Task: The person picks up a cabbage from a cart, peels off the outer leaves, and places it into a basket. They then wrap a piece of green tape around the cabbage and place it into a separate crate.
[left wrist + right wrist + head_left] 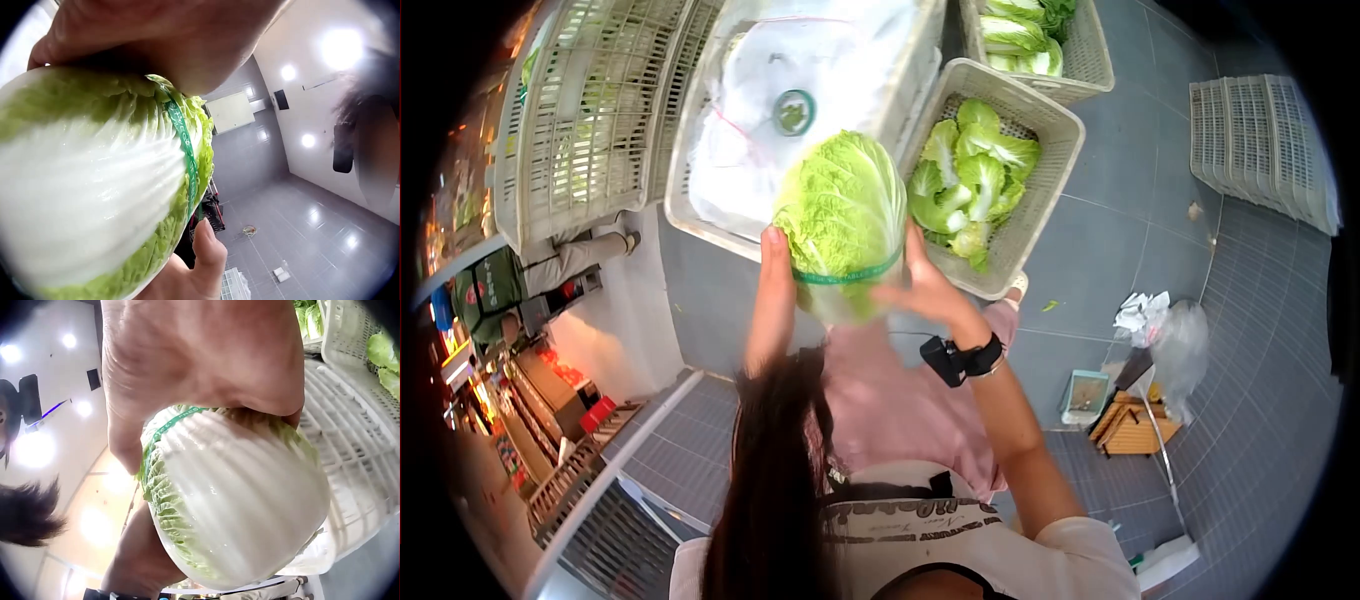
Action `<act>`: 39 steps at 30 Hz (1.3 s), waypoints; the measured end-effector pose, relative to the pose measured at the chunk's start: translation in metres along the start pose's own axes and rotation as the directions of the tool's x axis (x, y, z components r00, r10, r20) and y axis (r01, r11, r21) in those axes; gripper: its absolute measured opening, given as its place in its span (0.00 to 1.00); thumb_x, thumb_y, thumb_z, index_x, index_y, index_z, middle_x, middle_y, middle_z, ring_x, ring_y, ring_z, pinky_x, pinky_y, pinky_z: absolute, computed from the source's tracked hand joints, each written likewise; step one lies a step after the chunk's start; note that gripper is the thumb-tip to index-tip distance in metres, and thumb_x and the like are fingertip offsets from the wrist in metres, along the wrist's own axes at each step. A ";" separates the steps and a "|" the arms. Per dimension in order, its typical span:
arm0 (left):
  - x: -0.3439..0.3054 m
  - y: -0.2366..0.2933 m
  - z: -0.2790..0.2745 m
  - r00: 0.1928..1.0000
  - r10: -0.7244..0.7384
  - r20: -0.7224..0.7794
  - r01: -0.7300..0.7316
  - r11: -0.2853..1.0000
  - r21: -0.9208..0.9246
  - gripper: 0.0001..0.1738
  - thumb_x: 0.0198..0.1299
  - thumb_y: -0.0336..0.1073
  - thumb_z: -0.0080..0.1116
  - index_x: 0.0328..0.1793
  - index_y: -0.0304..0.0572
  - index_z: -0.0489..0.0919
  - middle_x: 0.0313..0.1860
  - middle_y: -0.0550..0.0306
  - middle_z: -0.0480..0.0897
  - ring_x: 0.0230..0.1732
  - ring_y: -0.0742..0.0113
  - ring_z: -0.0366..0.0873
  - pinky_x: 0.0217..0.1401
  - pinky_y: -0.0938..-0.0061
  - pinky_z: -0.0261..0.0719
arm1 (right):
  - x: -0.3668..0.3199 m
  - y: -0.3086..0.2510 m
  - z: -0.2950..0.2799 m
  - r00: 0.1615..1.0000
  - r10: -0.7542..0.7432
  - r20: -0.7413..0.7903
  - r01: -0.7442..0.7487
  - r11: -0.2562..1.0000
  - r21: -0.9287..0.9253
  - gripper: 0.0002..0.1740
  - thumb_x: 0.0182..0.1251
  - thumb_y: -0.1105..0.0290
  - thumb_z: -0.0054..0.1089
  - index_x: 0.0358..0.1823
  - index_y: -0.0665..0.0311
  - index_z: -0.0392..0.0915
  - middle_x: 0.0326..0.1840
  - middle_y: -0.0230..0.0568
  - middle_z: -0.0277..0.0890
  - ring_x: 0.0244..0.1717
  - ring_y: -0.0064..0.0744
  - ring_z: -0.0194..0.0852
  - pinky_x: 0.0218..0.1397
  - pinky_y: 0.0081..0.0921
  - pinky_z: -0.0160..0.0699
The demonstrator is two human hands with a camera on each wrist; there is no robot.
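Observation:
A pale green Chinese cabbage (840, 205) with a green printed band (850, 275) round its lower part is held between both hands in the head view. The left hand (771, 300) lies along its left side, the right hand (935, 290) along its right. In the left wrist view the white ribbed side of the cabbage (94, 187) faces the camera, with the left hand (156, 37) against it. The right hand (206, 362) grips the cabbage (237, 494) in the right wrist view, its palm hiding part of the band.
A lined white crate (725, 235) with a green tape roll (794, 112) stands ahead. To its right is a crate (1050, 195) of loose leaves (980, 170), with another crate (1090, 60) of cabbages behind. Stacked crates (1250, 150) stand far right; a dustpan (1168, 562) lies lower right.

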State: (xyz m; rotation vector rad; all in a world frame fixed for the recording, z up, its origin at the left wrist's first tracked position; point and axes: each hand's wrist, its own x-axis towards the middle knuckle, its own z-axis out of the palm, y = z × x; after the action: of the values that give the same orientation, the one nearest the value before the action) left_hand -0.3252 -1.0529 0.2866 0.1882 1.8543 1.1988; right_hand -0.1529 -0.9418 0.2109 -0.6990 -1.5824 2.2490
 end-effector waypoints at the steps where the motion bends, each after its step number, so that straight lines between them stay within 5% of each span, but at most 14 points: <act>1: -0.011 -0.013 0.029 1.000 -0.012 -0.006 0.012 1.000 0.002 0.40 0.77 0.63 0.27 0.79 0.37 0.59 0.75 0.50 0.65 0.75 0.62 0.61 0.77 0.66 0.56 | -0.021 0.004 -0.021 1.000 0.002 -0.008 -0.002 1.000 0.009 0.73 0.45 0.47 0.80 0.80 0.71 0.34 0.81 0.60 0.37 0.82 0.52 0.29 0.83 0.41 0.33; 7: -0.042 -0.093 0.238 0.989 -0.044 0.139 0.039 0.998 0.039 0.40 0.77 0.61 0.27 0.78 0.33 0.58 0.74 0.49 0.65 0.74 0.61 0.61 0.77 0.68 0.57 | -0.139 0.009 -0.184 0.936 0.032 -0.352 -0.042 0.999 -0.023 0.68 0.47 0.54 0.81 0.79 0.70 0.39 0.76 0.56 0.49 0.78 0.47 0.44 0.79 0.40 0.46; 9: -0.058 -0.105 0.307 0.966 -0.140 0.216 0.121 0.988 0.096 0.38 0.78 0.60 0.27 0.77 0.32 0.57 0.75 0.48 0.63 0.74 0.61 0.59 0.78 0.68 0.54 | -0.193 -0.003 -0.243 0.900 0.210 -0.383 -0.203 0.977 0.058 0.62 0.54 0.66 0.78 0.80 0.68 0.38 0.76 0.48 0.52 0.76 0.38 0.50 0.77 0.33 0.53; 15: -0.072 -0.112 0.432 0.924 -0.171 0.342 0.169 0.985 0.036 0.37 0.78 0.59 0.29 0.79 0.35 0.53 0.74 0.47 0.62 0.72 0.61 0.60 0.76 0.68 0.57 | -0.252 -0.037 -0.358 0.883 0.262 -0.390 -0.297 0.954 -0.032 0.49 0.67 0.67 0.65 0.79 0.71 0.40 0.76 0.49 0.53 0.76 0.38 0.50 0.77 0.32 0.50; 20: -0.039 -0.095 0.477 0.969 -0.157 0.191 0.194 0.961 -0.195 0.35 0.77 0.57 0.36 0.74 0.33 0.62 0.70 0.39 0.67 0.70 0.53 0.64 0.73 0.66 0.60 | -0.210 -0.072 -0.419 0.907 0.329 -0.262 -0.386 0.900 -0.205 0.47 0.72 0.57 0.58 0.79 0.72 0.39 0.78 0.52 0.50 0.78 0.41 0.46 0.79 0.31 0.44; 21: -0.042 -0.047 0.486 0.960 -0.215 0.179 0.268 0.891 -0.367 0.34 0.78 0.57 0.32 0.77 0.39 0.57 0.70 0.51 0.66 0.70 0.62 0.63 0.73 0.67 0.61 | -0.193 -0.071 -0.432 0.914 0.345 -0.212 -0.389 0.896 -0.215 0.48 0.73 0.55 0.57 0.79 0.73 0.39 0.78 0.53 0.49 0.79 0.41 0.45 0.79 0.31 0.43; 24: -0.018 -0.032 0.506 0.981 -0.192 0.006 0.182 0.921 -0.343 0.35 0.77 0.56 0.36 0.76 0.34 0.58 0.73 0.38 0.63 0.72 0.51 0.61 0.75 0.63 0.56 | -0.128 -0.085 -0.477 0.898 0.436 -0.059 -0.440 0.889 -0.128 0.48 0.73 0.53 0.57 0.79 0.72 0.40 0.79 0.54 0.50 0.80 0.41 0.45 0.80 0.32 0.43; 25: -0.006 -0.029 0.510 0.988 -0.151 0.012 0.148 0.946 -0.290 0.31 0.79 0.55 0.33 0.75 0.38 0.60 0.69 0.51 0.68 0.67 0.63 0.65 0.71 0.67 0.63 | -0.102 -0.093 -0.493 0.869 0.494 0.001 -0.493 0.868 -0.053 0.48 0.72 0.53 0.58 0.79 0.72 0.41 0.79 0.54 0.51 0.80 0.41 0.45 0.80 0.32 0.44; 28: 0.073 -0.039 0.558 0.985 -0.046 -0.165 0.042 0.999 -0.025 0.33 0.75 0.53 0.43 0.74 0.33 0.62 0.71 0.38 0.65 0.71 0.51 0.63 0.74 0.62 0.58 | -0.018 -0.095 -0.547 0.861 0.507 0.033 -0.504 0.861 -0.066 0.47 0.71 0.54 0.60 0.79 0.71 0.44 0.77 0.54 0.53 0.78 0.41 0.48 0.79 0.32 0.46; 29: 0.091 -0.020 0.571 0.986 -0.133 -0.098 0.108 0.967 -0.229 0.30 0.74 0.50 0.46 0.70 0.32 0.67 0.65 0.37 0.71 0.66 0.50 0.69 0.70 0.60 0.64 | -0.009 -0.096 -0.564 0.856 0.517 0.018 -0.513 0.852 -0.100 0.47 0.70 0.54 0.60 0.79 0.71 0.45 0.77 0.54 0.54 0.78 0.40 0.49 0.79 0.32 0.47; 32: 0.176 -0.016 0.621 0.948 -0.058 -0.312 0.000 0.983 -0.182 0.27 0.74 0.50 0.48 0.64 0.31 0.71 0.56 0.38 0.80 0.55 0.54 0.77 0.58 0.62 0.74 | 0.061 -0.101 -0.616 0.850 0.526 0.012 -0.526 0.850 0.013 0.47 0.69 0.56 0.63 0.78 0.71 0.46 0.75 0.53 0.58 0.73 0.41 0.59 0.74 0.32 0.60; 34: 0.231 0.019 0.635 0.992 -0.058 -0.108 0.029 0.967 -0.251 0.30 0.76 0.55 0.42 0.67 0.35 0.67 0.60 0.48 0.75 0.59 0.64 0.72 0.64 0.70 0.69 | 0.109 -0.095 -0.655 0.854 0.519 -0.019 -0.518 0.854 0.043 0.47 0.68 0.58 0.64 0.78 0.72 0.46 0.75 0.52 0.58 0.74 0.41 0.57 0.75 0.31 0.58; 37: 0.316 0.058 0.661 0.982 -0.158 -0.103 0.135 0.971 -0.196 0.29 0.76 0.54 0.43 0.67 0.34 0.69 0.57 0.48 0.78 0.59 0.63 0.73 0.65 0.69 0.69 | 0.175 -0.095 -0.703 0.863 0.506 -0.018 -0.498 0.855 0.144 0.48 0.67 0.62 0.65 0.78 0.72 0.44 0.75 0.52 0.57 0.75 0.41 0.55 0.76 0.30 0.56; 39: 0.365 0.067 0.675 0.983 0.001 -0.182 -0.025 0.991 -0.130 0.30 0.73 0.53 0.48 0.64 0.31 0.73 0.54 0.41 0.80 0.56 0.56 0.76 0.62 0.64 0.71 | 0.219 -0.071 -0.731 0.859 0.512 -0.029 -0.492 0.838 0.234 0.48 0.65 0.65 0.65 0.78 0.71 0.43 0.76 0.53 0.56 0.75 0.42 0.55 0.76 0.31 0.55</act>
State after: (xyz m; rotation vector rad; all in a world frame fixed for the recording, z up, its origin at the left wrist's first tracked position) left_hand -0.0607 -0.3748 0.0331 0.0176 1.9230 1.3812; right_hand 0.0631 -0.2294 0.0304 -1.2525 -1.1724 2.6520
